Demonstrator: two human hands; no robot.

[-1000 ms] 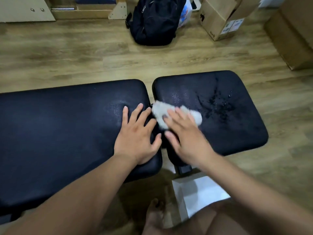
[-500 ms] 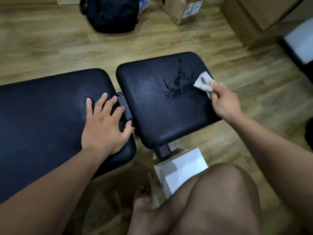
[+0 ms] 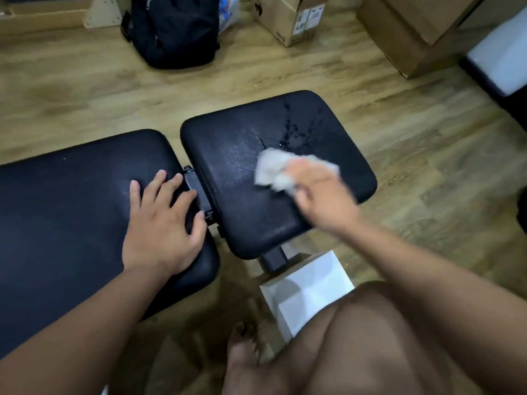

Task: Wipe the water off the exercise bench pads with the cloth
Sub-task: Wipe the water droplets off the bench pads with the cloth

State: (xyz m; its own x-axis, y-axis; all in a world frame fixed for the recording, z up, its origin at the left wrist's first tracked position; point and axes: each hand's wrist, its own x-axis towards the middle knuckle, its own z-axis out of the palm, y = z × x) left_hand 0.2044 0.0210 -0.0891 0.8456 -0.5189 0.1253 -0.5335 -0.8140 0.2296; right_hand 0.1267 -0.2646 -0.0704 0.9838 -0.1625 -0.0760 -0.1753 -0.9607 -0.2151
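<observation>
The black bench has a long back pad [image 3: 71, 212] on the left and a smaller seat pad [image 3: 236, 195] on the right, with a narrow gap between them. Water droplets [image 3: 296, 132] glisten on the far part of the seat pad. My right hand [image 3: 322, 195], blurred by motion, presses a crumpled whitish cloth [image 3: 273, 169] onto the middle of the seat pad, just below the droplets. My left hand [image 3: 159, 220] lies flat with spread fingers on the right end of the back pad, fingertips at the gap.
A black backpack [image 3: 174, 29] and cardboard boxes [image 3: 288, 18] stand on the wooden floor beyond the bench. A white box [image 3: 308, 289] sits on the floor under the seat pad's near edge, beside my knee and bare foot [image 3: 245, 354].
My right hand has swept the cloth from the seat pad's right edge back leftward to its middle. The left hand has stayed on the back pad.
</observation>
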